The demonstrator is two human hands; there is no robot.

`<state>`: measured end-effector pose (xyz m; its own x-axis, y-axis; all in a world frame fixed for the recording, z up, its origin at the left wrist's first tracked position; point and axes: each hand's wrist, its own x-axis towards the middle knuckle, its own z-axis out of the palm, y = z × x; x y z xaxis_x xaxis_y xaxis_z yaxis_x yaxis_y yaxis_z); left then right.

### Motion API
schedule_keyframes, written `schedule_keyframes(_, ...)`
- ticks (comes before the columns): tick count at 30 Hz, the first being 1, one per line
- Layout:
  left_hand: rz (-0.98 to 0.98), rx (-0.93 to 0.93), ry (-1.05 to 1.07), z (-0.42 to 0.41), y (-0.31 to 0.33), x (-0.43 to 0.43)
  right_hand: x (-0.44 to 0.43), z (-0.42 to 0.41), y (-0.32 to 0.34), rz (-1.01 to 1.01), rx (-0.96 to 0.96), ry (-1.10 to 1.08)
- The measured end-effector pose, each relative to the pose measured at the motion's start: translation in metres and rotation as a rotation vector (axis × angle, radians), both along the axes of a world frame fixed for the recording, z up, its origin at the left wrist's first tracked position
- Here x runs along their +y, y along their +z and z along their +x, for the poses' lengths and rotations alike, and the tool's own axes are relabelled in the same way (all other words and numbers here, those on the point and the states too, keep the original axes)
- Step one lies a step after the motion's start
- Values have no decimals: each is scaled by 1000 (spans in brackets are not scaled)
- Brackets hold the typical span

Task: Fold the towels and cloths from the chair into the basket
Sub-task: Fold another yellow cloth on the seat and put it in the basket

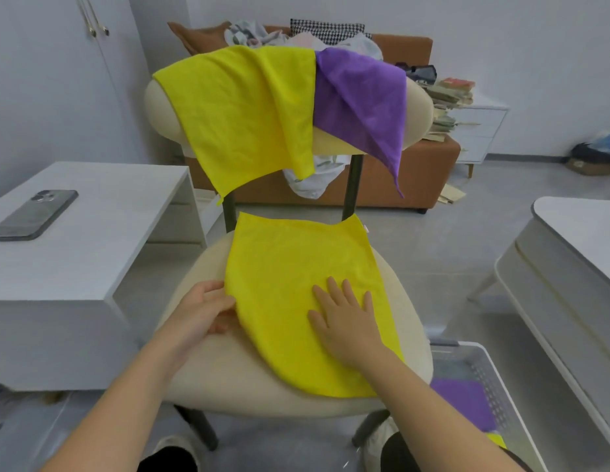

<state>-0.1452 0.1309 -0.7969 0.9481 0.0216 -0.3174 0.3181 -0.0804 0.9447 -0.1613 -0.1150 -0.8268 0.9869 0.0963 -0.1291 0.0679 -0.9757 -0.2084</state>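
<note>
So the yellow cloth (297, 284) is lying flat on the seat of the beige chair (201, 376), looks like it's already doubled over once, with its far edge reaching toward the back of the seat and its near corner close to the front rim. The right hand (344, 321) is spread out flat on top of it, fingers straight and a bit apart, pressing down on the near half. The left hand (201, 311) is over at the cloth's left edge with its fingers curled in, pinching that edge, thumb up top and the other fingertips tucked against the fold. Up on the backrest (417, 107) there's a second yellow cloth (239, 110) draped over the left side and a purple cloth (361, 103) hanging off the right side, one corner dangling down; the two overlap a little in the middle. The white basket (494, 379) sits on the floor just to the right of the chair, and there's a folded purple cloth (460, 400) lying in the bottom with a bit of something yellow (497, 441) near its front edge, can't tell what exactly. Off to the left is a white table (92, 253) with a phone (34, 214) lying on it, and behind the chair there's a brown sofa (399, 178) piled with stuff.
</note>
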Motion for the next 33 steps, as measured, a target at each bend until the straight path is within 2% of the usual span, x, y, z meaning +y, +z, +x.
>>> schedule_keyframes(3, 160, -114, -77, 0, -1, 11, 0, 0, 0, -9, 4, 5)
schedule_keyframes(5, 154, -205, -73, 1, -2, 13, 0, 0, 0, -5, -1, 8)
schedule_keyframes(8, 115, -314, 40, 2, 1, 16, 0, 0, 0, 0, -8, 7)
schedule_keyframes(11, 60, -237, 62, -1, 7, 11, 0, 0, 1, -2, -17, 3)
schedule_keyframes(13, 94, -156, 42, -4, 12, 9, 0, 0, 0, 4, -21, -4)
schedule_keyframes(15, 275, -87, 34, -5, 13, 12, 0, -1, 0, 8, -13, -4)
schedule_keyframes(17, 677, -62, 43, -9, 11, 18, -1, 0, 1, 46, -5, -13)
schedule_keyframes(18, 882, -86, 66, -10, 10, 19, -1, 1, 3, 82, -14, -29)
schedule_keyframes(19, 1005, -163, 89, -12, 9, 17, -3, 2, 6, 111, -36, -46)
schedule_keyframes(21, 1045, -377, 46, -13, 6, 1, -5, 2, 11, 98, -97, -50)
schedule_keyframes(23, 1095, -478, -202, -10, -4, -22, -8, 1, 11, 59, -84, -35)
schedule_keyframes(26, 1225, -378, -509, -6, -31, -41, -19, 2, 2, 4, 0, -60)
schedule_keyframes(33, 1296, -330, -561, -3, -38, -40, -61, 4, -2, 12, 38, -286)
